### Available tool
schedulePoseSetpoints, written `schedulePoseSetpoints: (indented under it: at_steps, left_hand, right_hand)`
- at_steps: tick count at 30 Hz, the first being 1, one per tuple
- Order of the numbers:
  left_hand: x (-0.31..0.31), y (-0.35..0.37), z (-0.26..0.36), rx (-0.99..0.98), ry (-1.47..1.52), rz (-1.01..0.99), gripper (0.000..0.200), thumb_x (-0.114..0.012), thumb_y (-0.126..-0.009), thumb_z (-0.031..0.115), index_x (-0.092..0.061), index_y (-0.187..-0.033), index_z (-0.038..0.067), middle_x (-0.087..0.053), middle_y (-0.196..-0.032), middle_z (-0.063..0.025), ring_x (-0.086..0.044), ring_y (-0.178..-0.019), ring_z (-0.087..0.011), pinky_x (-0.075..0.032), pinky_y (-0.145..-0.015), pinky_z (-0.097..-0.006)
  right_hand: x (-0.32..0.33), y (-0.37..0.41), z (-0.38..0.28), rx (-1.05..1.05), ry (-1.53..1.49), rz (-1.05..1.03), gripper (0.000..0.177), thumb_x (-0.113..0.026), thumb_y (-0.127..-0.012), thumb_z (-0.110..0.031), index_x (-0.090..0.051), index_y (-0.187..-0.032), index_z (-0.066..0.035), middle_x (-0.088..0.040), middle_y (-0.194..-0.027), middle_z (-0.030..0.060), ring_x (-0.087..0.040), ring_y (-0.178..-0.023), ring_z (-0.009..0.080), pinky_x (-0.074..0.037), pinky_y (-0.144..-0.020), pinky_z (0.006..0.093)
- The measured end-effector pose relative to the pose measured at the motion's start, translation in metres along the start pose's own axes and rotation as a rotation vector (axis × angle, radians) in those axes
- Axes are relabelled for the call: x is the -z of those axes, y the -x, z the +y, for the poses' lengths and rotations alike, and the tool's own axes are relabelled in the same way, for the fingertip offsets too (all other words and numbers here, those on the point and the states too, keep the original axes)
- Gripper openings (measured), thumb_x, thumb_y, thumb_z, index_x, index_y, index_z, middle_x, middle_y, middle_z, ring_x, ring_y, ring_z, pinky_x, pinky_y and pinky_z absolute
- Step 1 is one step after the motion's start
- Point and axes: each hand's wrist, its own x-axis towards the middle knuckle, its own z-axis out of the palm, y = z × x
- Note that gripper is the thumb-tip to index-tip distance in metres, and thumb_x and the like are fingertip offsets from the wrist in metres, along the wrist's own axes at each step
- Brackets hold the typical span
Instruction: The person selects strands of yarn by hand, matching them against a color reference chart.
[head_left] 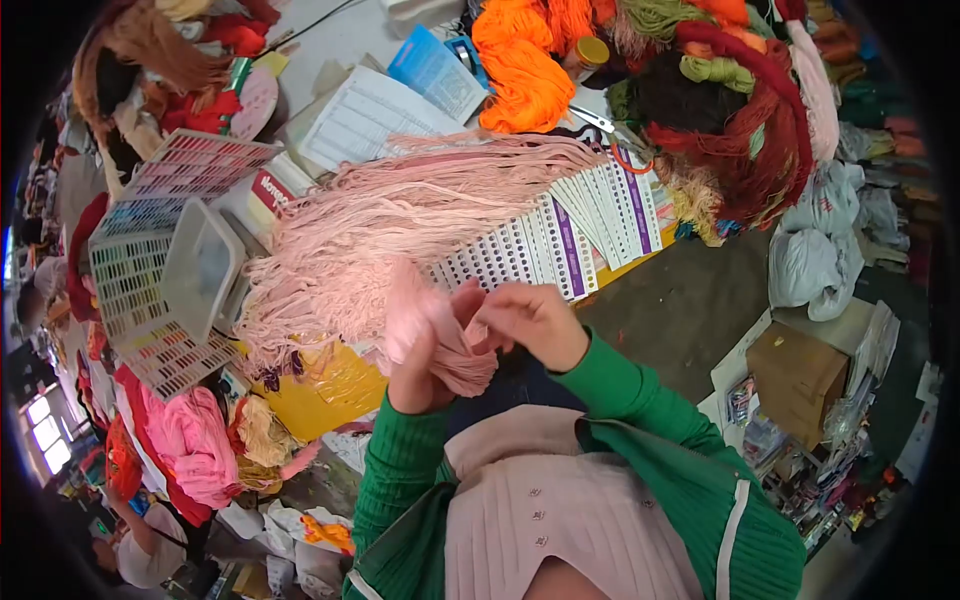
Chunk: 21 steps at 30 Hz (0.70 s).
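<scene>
A hank of pale pink thread [468,368] hangs over my left hand [416,365], which is closed around it. Close by on the right, my right hand [535,322] has its fingers bent into a pinch at the hank's edge. Whatever lies between those fingertips is too small to make out. Just beyond both hands, long pale pink thread strands [400,205] spread across the table. White cards with rows of holes and purple bands [570,245] lie partly under the strands, at the right.
A plastic grid basket [130,260] and a clear tub [205,262] stand at the left. Behind are paper sheets [365,120], orange yarn [525,65], scissors [592,118] and dark red yarn [790,130]. A cardboard box [795,375] sits at the right. Another person [150,545] is at lower left.
</scene>
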Motion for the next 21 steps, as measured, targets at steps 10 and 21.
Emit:
schedulePoseSetpoints:
  at_steps: [10,21]
  left_hand:
    - [0.012,0.043,0.021,0.062,-0.002,-0.143,0.049,-0.044,-0.079,0.026,-0.033,-0.114,-0.006,-0.047,-0.104,-0.0151,-0.048,-0.093,-0.0203,-0.036,-0.08,-0.0303]
    - [0.005,0.063,0.036,-0.023,0.142,-0.196,0.037,-0.043,-0.079,0.017,-0.041,-0.108,-0.005,-0.047,-0.105,-0.0152,-0.047,-0.096,-0.0218,-0.035,-0.085,-0.032]
  right_hand:
    - [-0.05,0.022,-0.012,-0.018,-0.136,-0.101,0.012,-0.051,-0.075,-0.005,-0.058,-0.081,0.003,-0.053,-0.057,0.004,-0.047,-0.046,0.007,-0.035,-0.04,0.0182]
    - [-0.08,0.038,-0.027,0.017,-0.217,-0.061,0.01,-0.051,-0.071,0.001,-0.057,-0.078,0.004,-0.054,-0.07,0.0061,-0.041,-0.047,0.0055,-0.033,-0.044,0.0168]
